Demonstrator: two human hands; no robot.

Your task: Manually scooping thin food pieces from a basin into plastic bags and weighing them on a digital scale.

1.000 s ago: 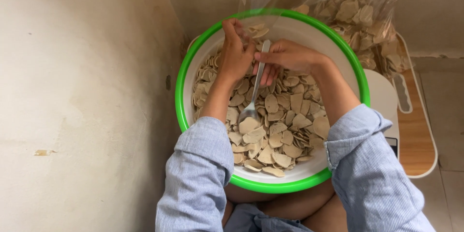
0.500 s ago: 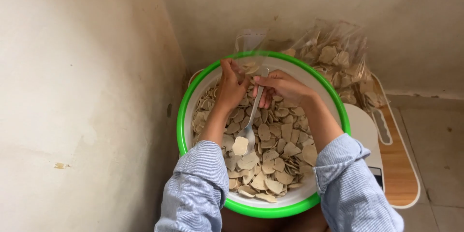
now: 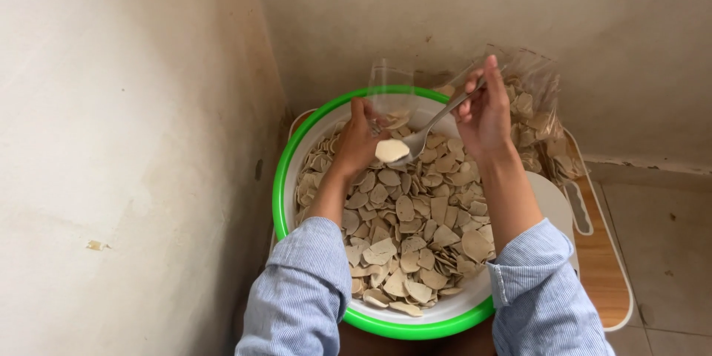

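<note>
A white basin with a green rim [image 3: 285, 170] holds many thin beige chips [image 3: 415, 230]. My right hand [image 3: 483, 115] grips a metal spoon [image 3: 437, 124] by its handle, lifted over the far side of the basin, with one pale chip [image 3: 391, 150] on its bowl. My left hand [image 3: 361, 141] holds the mouth of a small clear plastic bag [image 3: 391, 89] just beside the spoon's tip. Both arms wear blue striped sleeves.
Clear bags filled with the same chips [image 3: 538, 115] lean against the wall behind the basin at the right. A white scale [image 3: 556, 208] and a wooden board [image 3: 601, 252] lie to the right. Plaster walls close in at left and behind.
My right hand has risen out of the chips and swung right, lifting the spoon with one chip on it. My left hand now holds the small bag upright.
</note>
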